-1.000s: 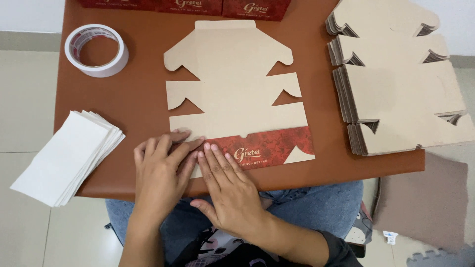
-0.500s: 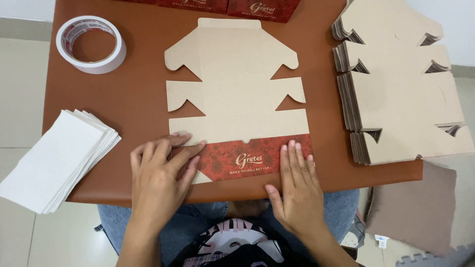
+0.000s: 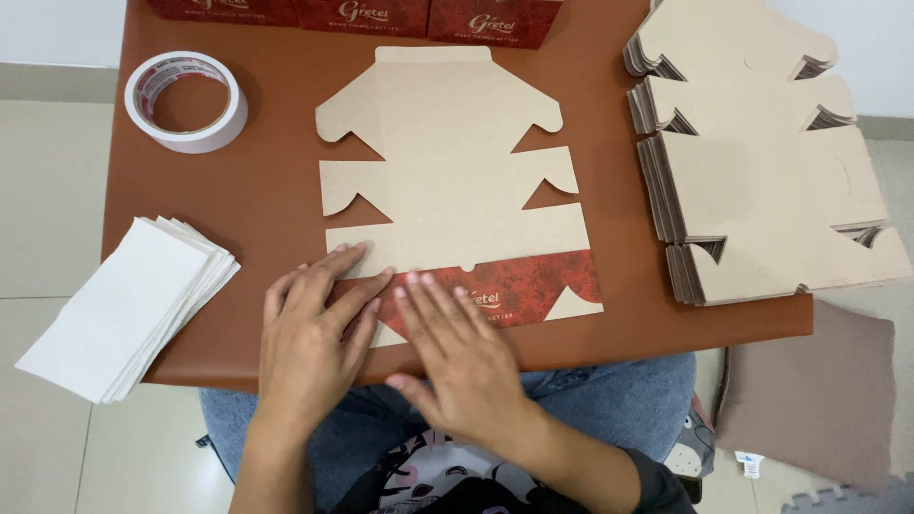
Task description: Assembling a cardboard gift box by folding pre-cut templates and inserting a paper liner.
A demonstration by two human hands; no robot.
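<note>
A flat, die-cut cardboard box blank (image 3: 447, 181) lies brown side up in the middle of a reddish-brown table (image 3: 276, 219). Its near flap (image 3: 543, 281) is folded over and shows a red patterned face. My left hand (image 3: 319, 328) lies flat on the left end of that folded flap, fingers spread. My right hand (image 3: 457, 347) presses flat on the flap just right of the left hand, fingers pointing away from me. Neither hand grips anything.
A roll of white tape (image 3: 186, 102) sits at the far left. A stack of white paper sheets (image 3: 129, 305) overhangs the near-left table edge. A pile of flat box blanks (image 3: 762, 171) fills the right side. Red boxes (image 3: 352, 14) line the far edge.
My right hand has slid left along the folded red flap, from its right part back to beside my left hand. The left hand has stayed on the flap's left end.
</note>
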